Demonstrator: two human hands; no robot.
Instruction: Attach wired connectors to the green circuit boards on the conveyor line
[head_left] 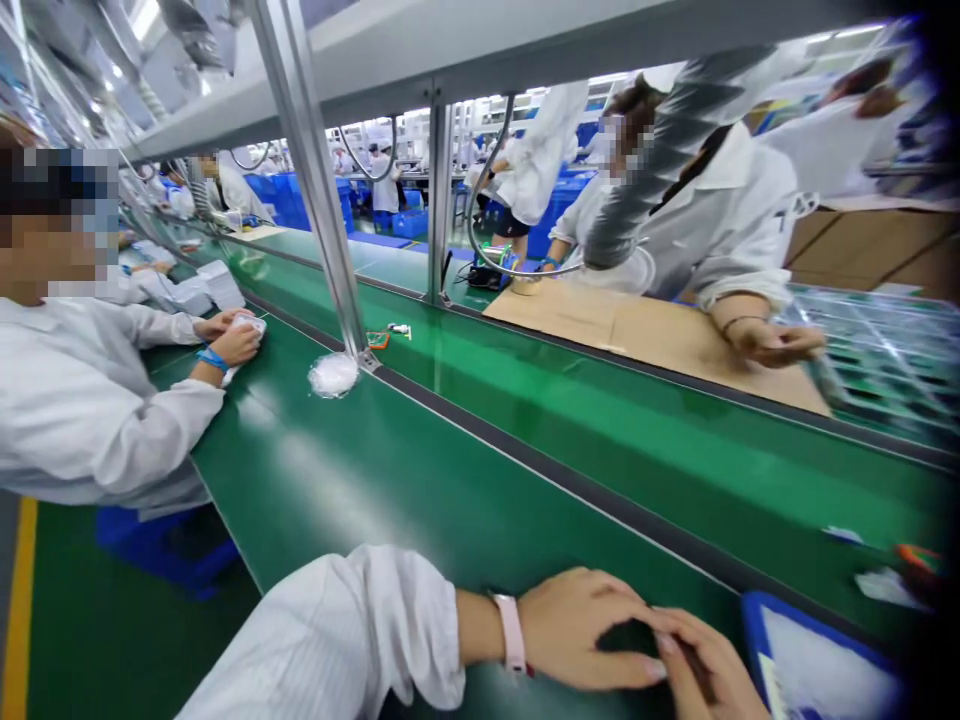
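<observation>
My left hand, with a pink band at the wrist, reaches across the green bench. Its thumb and fingers are stretched with a gap between them, and their tips meet the fingers of my right hand. The right hand is cut off by the bottom edge of the view; its fingers are pressed together. Whether anything small sits in them is hidden. Just right of it lies a blue-rimmed tray with whitish contents that are blurred.
A green conveyor belt runs beyond the bench. A metal post rises near a clear plastic bundle. Small orange and white parts lie at right. Co-workers sit at left and across the belt.
</observation>
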